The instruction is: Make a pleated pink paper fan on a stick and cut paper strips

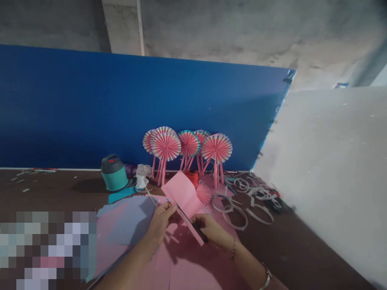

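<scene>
The right hand (pixel 208 227) is closed around black-handled scissors (pixel 200 233), and the left hand (pixel 165 213) pinches the edge of a pink paper sheet (pixel 183 192), apparently steadying it along the blades, raised clear of the loose pink sheets (pixel 196 268) on the bench (pixel 281 251). Beyond, pleated paper fans (pixel 166 147) stand upright on pink sticks (pixel 163 171) beside a blue panel (pixel 90 104), which probably props them.

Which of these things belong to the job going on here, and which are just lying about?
Part of the job:
- pink paper, in the left hand
- dark-handled scissors, in the right hand
- pink sheets beneath, probably material
- pleated paper fans, seemingly related by their matching pink

Apparently just lying about:
- teal container with dark lid
- pale strip loops at right
</scene>
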`<state>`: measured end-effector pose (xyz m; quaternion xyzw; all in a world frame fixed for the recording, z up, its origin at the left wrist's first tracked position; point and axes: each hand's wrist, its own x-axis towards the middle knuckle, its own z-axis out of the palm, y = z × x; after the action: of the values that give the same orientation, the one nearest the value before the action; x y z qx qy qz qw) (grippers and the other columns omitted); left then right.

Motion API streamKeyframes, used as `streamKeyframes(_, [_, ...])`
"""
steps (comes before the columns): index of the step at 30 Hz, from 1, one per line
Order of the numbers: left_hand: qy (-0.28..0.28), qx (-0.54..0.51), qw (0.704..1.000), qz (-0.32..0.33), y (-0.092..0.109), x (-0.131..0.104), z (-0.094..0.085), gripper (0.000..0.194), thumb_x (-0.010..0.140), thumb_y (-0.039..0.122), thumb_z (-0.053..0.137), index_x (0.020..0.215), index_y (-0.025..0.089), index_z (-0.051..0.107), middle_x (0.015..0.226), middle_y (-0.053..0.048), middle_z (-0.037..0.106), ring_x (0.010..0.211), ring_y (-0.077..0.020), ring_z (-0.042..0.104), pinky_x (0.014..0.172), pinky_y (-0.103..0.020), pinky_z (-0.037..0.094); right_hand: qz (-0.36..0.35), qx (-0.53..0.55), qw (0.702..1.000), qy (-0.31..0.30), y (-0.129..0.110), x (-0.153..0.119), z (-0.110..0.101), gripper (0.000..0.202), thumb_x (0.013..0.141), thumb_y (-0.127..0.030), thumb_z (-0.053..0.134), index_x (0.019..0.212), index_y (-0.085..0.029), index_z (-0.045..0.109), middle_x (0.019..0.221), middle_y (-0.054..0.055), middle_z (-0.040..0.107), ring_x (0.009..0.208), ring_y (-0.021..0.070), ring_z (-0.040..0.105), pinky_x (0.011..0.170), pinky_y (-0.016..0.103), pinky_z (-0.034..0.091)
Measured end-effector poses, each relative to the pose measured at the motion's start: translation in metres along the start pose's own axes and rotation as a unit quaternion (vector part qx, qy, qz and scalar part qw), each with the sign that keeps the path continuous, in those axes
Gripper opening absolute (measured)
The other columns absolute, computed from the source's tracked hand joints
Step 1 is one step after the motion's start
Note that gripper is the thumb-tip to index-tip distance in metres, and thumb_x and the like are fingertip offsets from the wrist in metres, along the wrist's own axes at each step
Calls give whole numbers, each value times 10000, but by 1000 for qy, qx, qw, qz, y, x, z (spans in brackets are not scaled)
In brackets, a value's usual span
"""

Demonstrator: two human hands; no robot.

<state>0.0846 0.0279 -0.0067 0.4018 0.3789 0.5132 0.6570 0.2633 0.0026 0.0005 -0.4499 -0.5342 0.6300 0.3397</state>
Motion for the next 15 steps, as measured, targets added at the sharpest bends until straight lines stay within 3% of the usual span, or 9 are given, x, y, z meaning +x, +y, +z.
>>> streamKeyframes(15, [31,7,999,11,0,2,-2,363,642,488,741,607,168,575,531,1,610,484,-121,551,519,-245,452,-1,-32,999,10,9,6,-6,160,511,-157,565,655,-171,634,536,-62,558,452,65,406,446,187,293])
